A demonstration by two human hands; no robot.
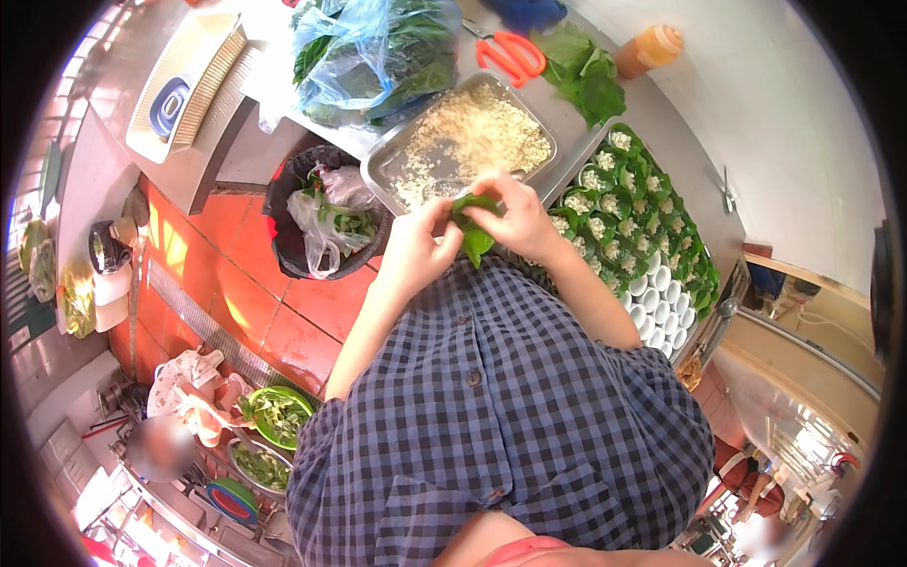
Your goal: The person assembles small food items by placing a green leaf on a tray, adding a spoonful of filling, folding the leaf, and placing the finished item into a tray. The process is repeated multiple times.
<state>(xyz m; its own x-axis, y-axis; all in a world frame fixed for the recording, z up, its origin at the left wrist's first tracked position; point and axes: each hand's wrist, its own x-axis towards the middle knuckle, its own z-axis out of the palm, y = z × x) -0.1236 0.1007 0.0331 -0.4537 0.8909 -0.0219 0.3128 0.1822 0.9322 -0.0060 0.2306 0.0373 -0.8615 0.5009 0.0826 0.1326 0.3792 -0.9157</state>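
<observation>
From where I stand, the left hand (422,244) and right hand (518,219) are close together, both pinching a green leaf (477,242) at the near edge of the tray (369,174). The leaf looks thin, so an uneven pull could tear it. I can't tell whether it wraps any of the pale mix (491,132); if so, a loose fold might spill crumbs. The bin (276,200) gapes to the left, ready to catch anything dropped that way. The right forearm (588,295) passes beside crowded cups (663,304), and a careless swing could topple some.
</observation>
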